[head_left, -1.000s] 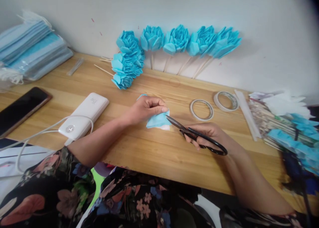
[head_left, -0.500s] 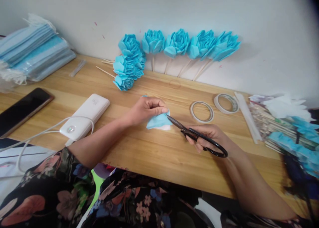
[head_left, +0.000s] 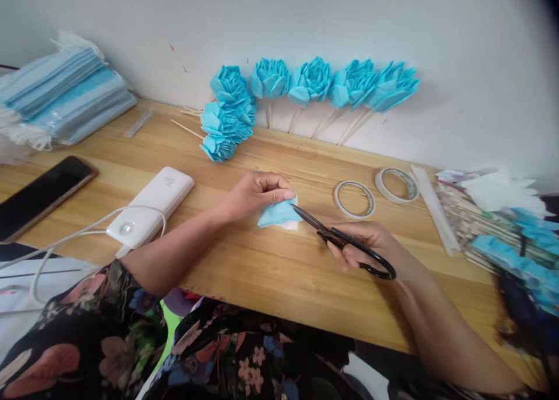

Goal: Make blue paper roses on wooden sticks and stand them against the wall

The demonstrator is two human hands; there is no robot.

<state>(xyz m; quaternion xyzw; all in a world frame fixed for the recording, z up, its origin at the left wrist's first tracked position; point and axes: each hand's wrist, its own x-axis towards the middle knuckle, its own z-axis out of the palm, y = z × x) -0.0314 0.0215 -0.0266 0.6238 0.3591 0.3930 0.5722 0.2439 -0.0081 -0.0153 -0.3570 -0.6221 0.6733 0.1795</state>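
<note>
My left hand (head_left: 262, 193) pinches the top of a small light blue piece of sheet material (head_left: 279, 215), thin and soft-looking, over the middle of the wooden table. A white layer shows along its lower right edge. Black-handled scissors (head_left: 336, 237) are gripped in my right hand (head_left: 364, 245), their dark blades pointing up and left. The blade tips touch or overlap the blue piece just below my left thumb. Whether the blades are parted cannot be made out. Part of the blue piece is hidden behind my left fingers.
Several blue handmade flowers on sticks (head_left: 312, 81) lean on the wall at the back. Tape rolls (head_left: 354, 199) lie right of my hands. A white power bank (head_left: 155, 199), phone (head_left: 43, 196) and packed face masks (head_left: 65, 97) are at left. Sticks and blue scraps (head_left: 502, 251) crowd the right.
The scissors and right hand have shifted very slightly, blade tips still at the blue piece. My left hand keeps its pinch. The whole view has tilted a little.
</note>
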